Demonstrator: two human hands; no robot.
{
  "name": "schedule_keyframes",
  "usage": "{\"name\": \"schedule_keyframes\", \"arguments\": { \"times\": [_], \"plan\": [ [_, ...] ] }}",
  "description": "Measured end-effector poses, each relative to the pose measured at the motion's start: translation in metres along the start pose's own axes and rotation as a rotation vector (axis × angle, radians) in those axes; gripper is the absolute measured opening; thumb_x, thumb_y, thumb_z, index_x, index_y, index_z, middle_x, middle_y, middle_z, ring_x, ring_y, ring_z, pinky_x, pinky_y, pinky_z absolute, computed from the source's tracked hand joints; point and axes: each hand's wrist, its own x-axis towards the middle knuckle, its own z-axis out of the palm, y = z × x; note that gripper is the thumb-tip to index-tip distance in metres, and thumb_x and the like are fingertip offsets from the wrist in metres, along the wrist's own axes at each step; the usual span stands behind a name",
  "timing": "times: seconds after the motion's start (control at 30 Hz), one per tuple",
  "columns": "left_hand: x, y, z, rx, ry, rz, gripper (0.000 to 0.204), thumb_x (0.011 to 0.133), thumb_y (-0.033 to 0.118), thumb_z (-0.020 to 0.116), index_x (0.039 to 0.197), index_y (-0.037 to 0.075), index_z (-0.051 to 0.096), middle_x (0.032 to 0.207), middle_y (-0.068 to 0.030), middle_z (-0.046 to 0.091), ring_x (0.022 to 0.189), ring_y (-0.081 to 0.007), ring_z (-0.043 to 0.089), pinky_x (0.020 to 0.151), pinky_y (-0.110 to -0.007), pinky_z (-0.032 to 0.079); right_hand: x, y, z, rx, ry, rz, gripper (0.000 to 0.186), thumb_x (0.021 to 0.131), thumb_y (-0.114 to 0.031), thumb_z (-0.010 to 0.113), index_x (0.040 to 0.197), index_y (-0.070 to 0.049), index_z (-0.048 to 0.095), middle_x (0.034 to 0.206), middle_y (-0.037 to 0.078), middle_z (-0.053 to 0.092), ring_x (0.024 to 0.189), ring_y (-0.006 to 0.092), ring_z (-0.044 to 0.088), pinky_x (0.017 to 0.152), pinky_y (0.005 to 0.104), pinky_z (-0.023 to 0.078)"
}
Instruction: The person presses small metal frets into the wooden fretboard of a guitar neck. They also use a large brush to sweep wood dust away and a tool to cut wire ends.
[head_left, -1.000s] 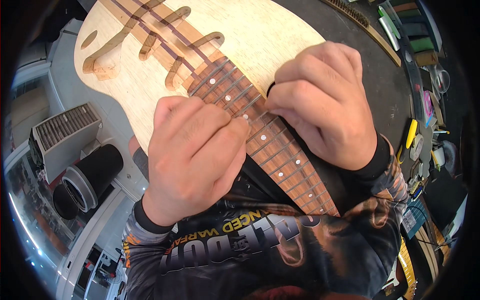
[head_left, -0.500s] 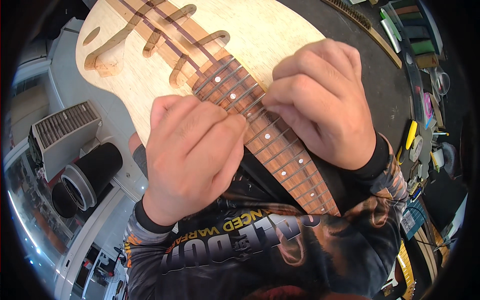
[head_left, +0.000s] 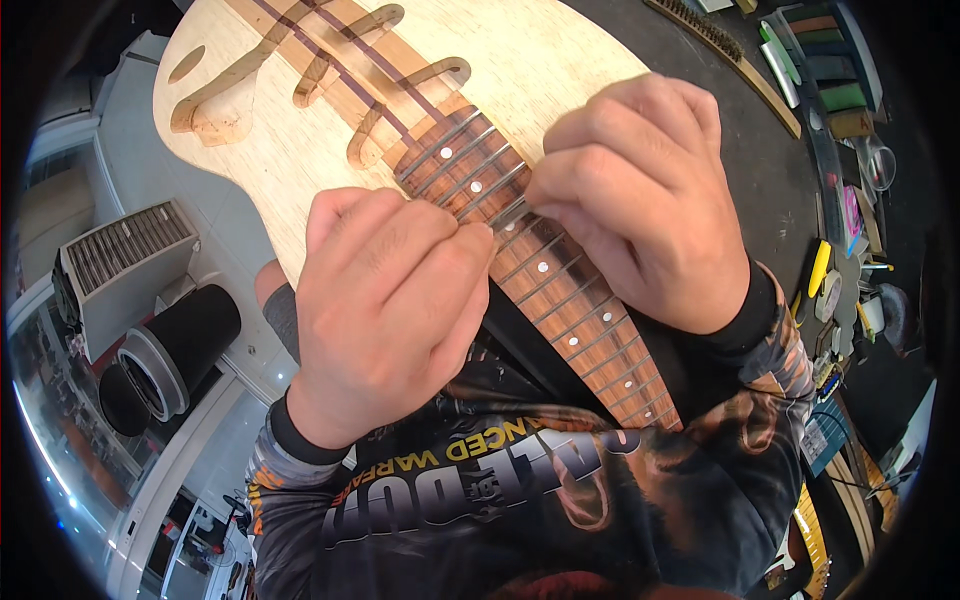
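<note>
A rosewood fretboard (head_left: 570, 310) with silver frets and round white dots runs diagonally over an unfinished pale wood guitar body (head_left: 245, 90) with routed cavities and dark stripes. My left hand (head_left: 385, 300) lies over the fretboard's left edge, fingers curled and pinched near a fret. My right hand (head_left: 645, 200) is curled at the opposite edge, thumb and index pinched at about the same fret. A thin metallic piece seems to lie between both sets of fingertips; whether it is held or is the fret itself I cannot make out.
A dark bench at right carries a wooden brush (head_left: 725, 45), sanding blocks (head_left: 832, 70), a yellow-handled tool (head_left: 818, 265), a green mat (head_left: 825, 440) and assorted tools. At left stand a grey louvred box (head_left: 130, 250) and a black cylinder (head_left: 195, 335) on the pale floor.
The guitar has shifted slightly right and up in the view. My right hand has edged up a little and my left hand slightly upward, both still pinched over the fretboard.
</note>
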Motion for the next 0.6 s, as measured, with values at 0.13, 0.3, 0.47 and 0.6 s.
{"name": "schedule_keyframes", "arguments": {
  "times": [0.13,0.3,0.47,0.6],
  "plan": [
    [-0.005,0.005,-0.004,-0.037,-0.043,-0.013,0.028,0.082,-0.007,0.092,0.107,0.0,0.081,0.094,-0.0097,0.076,0.081,-0.0302,0.07,0.083,-0.045,0.05,-0.005,-0.006,-0.004,0.015,-0.05,0.01,0.029,0.084,-0.011,0.092,0.109,-0.017,0.079,0.114,-0.002,0.075,0.113,0.0277,0.069,0.108,0.0462,0.044],
    [-0.007,0.005,-0.004,-0.028,-0.034,-0.029,0.029,0.083,-0.007,0.092,0.109,0.001,0.082,0.094,-0.0092,0.075,0.082,-0.0297,0.07,0.084,-0.045,0.05,-0.002,0.0,-0.009,0.001,-0.038,0.022,0.029,0.084,-0.012,0.093,0.109,-0.018,0.079,0.113,-0.002,0.074,0.113,0.0278,0.069,0.108,0.0462,0.044],
    [-0.003,0.004,-0.001,-0.013,-0.029,-0.06,0.028,0.084,-0.007,0.093,0.108,0.001,0.083,0.094,-0.0094,0.075,0.083,-0.0301,0.071,0.084,-0.044,0.051,0.001,0.003,-0.006,0.0,-0.029,0.034,0.032,0.082,-0.013,0.095,0.111,-0.018,0.081,0.113,-0.002,0.073,0.114,0.0274,0.069,0.108,0.0458,0.045],
    [-0.005,-0.001,0.0,0.034,-0.023,-0.031,0.03,0.084,0.004,0.092,0.112,0.004,0.082,0.101,-0.0062,0.07,0.087,-0.0275,0.069,0.087,-0.044,0.048,0.004,0.005,0.0,-0.005,0.0,-0.002,0.033,0.082,-0.013,0.096,0.111,-0.018,0.081,0.113,-0.002,0.073,0.115,0.0274,0.069,0.107,0.0457,0.045]
  ]
}}
